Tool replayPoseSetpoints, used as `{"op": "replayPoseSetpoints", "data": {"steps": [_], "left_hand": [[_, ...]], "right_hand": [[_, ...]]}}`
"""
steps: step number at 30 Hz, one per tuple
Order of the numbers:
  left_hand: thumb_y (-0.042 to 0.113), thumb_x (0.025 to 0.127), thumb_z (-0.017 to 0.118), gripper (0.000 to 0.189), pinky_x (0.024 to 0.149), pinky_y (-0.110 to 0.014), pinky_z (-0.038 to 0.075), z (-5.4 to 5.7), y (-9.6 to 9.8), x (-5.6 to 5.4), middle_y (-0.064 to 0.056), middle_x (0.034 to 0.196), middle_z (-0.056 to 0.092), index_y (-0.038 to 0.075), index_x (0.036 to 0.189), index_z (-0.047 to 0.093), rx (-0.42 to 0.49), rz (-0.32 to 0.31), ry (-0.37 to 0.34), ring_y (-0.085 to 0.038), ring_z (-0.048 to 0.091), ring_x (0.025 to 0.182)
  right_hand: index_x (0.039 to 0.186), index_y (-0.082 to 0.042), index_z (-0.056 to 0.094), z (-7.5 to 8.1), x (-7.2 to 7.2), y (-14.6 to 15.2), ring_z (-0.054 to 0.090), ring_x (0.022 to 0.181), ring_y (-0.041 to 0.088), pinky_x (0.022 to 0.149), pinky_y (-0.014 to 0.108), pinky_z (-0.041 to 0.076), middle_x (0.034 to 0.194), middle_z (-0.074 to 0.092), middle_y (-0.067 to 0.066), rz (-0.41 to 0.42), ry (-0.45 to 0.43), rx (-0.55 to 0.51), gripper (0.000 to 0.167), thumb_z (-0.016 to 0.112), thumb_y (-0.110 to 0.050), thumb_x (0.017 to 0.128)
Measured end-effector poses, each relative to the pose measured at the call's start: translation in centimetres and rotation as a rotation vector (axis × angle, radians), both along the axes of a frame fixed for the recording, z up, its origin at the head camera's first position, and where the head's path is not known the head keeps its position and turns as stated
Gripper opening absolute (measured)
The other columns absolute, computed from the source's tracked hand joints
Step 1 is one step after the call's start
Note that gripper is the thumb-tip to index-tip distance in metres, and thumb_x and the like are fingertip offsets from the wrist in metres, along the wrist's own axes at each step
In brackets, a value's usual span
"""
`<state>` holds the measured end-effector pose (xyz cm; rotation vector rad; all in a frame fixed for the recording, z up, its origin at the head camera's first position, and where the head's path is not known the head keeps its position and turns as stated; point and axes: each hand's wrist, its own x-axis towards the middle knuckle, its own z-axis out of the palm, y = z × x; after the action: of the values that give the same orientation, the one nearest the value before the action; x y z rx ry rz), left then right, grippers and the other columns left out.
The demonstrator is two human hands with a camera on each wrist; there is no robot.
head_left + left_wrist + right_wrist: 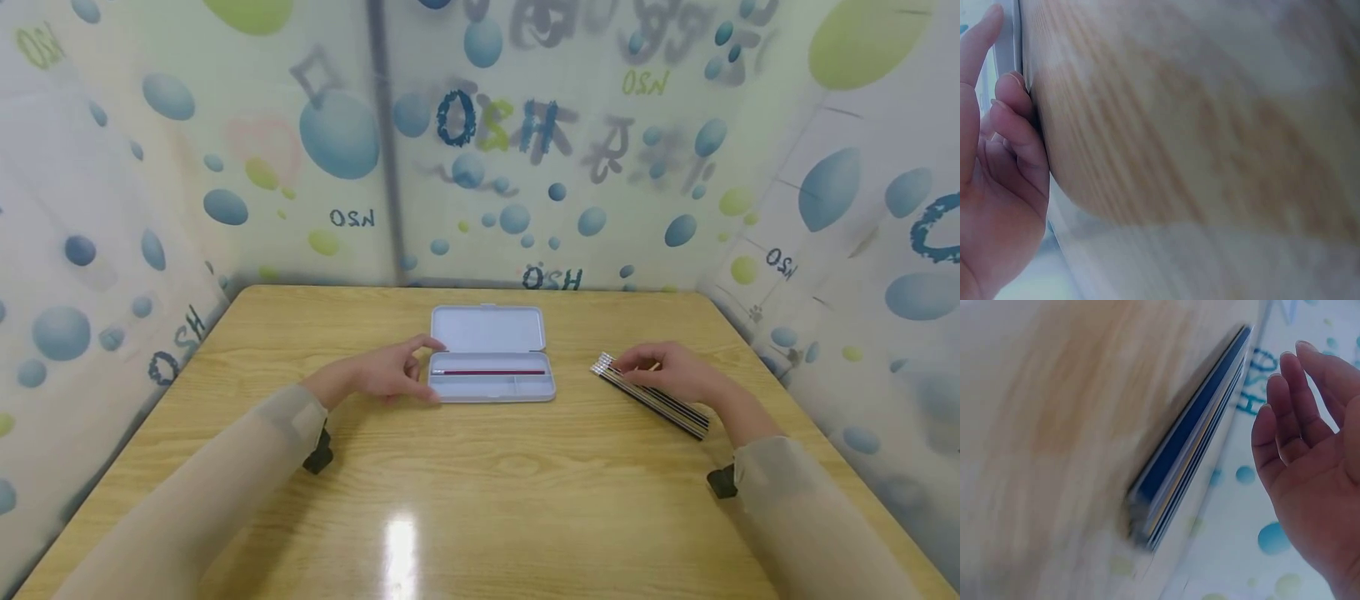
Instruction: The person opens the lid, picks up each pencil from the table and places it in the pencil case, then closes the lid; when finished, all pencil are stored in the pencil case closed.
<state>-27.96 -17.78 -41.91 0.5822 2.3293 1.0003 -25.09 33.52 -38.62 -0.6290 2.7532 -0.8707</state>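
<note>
A pale lavender pencil case (471,389) lies with its lid (487,328) raised back. One dark red pencil (495,372) lies lengthwise inside it. My left hand (386,371) holds the case's left end, index finger near the hinge and thumb at the front corner; the other fingers curl under in the left wrist view. To the right, several dark striped pencils (652,400) lie side by side at a slant, silvery ends toward the case. Above them hovers my right hand (671,371), fingers loosely bent; the right wrist view shows a gap between fingers and pencils.
The wooden table (480,483) carries the case and the pencils. Behind it and along both sides hang patterned fabric walls (517,192). Dark wrist cameras sit below both cuffs.
</note>
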Motion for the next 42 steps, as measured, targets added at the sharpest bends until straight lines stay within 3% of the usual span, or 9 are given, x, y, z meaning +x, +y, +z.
{"op": "replayPoseSetpoints", "data": {"steps": [13,26,35,42], "left_hand": [[0.043,0.094,0.089,0.092,0.056,-0.028,0.042,-0.1,-0.1,-0.1,-0.002,0.082,0.056,0.030,0.166,0.033,-0.012,0.000,0.011,-0.016,0.047,0.055],[0.044,0.094,0.089,0.092,0.056,-0.028,0.041,0.0,0.0,-0.1,-0.001,0.082,0.056,0.030,0.166,0.033,-0.020,0.001,0.011,-0.016,0.046,0.055],[0.042,0.095,0.089,0.091,0.056,-0.028,0.042,0.1,-0.1,0.0,-0.002,0.082,0.056,0.030,0.165,0.034,-0.013,0.003,0.012,-0.016,0.046,0.055],[0.044,0.094,0.089,0.092,0.058,-0.028,0.043,0.0,-0.2,-0.1,-0.003,0.083,0.058,0.031,0.166,0.033,-0.017,0.006,0.007,-0.016,0.047,0.056]], "right_hand": [[0.135,-0.012,0.077,-0.8,0.3,4.2,0.066,0.109,0.013,0.090,0.024,0.054,0.127,0.078,0.008,-0.092,0.000,0.040,0.029,0.071,-0.023,0.109],[0.140,-0.007,0.072,-1.6,-0.9,6.2,0.068,0.114,0.008,0.094,0.024,0.054,0.133,0.077,0.013,-0.076,-0.114,0.031,0.037,0.071,-0.025,0.109],[0.143,-0.010,0.072,-2.0,-1.1,6.4,0.066,0.129,0.023,0.098,0.025,0.053,0.142,0.073,0.012,-0.089,-0.180,0.018,0.039,0.072,-0.028,0.108],[0.144,-0.011,0.072,-2.1,-1.3,6.5,0.063,0.136,0.033,0.103,0.037,0.053,0.146,0.071,0.014,-0.075,-0.158,0.059,0.038,0.069,-0.028,0.110]]}}
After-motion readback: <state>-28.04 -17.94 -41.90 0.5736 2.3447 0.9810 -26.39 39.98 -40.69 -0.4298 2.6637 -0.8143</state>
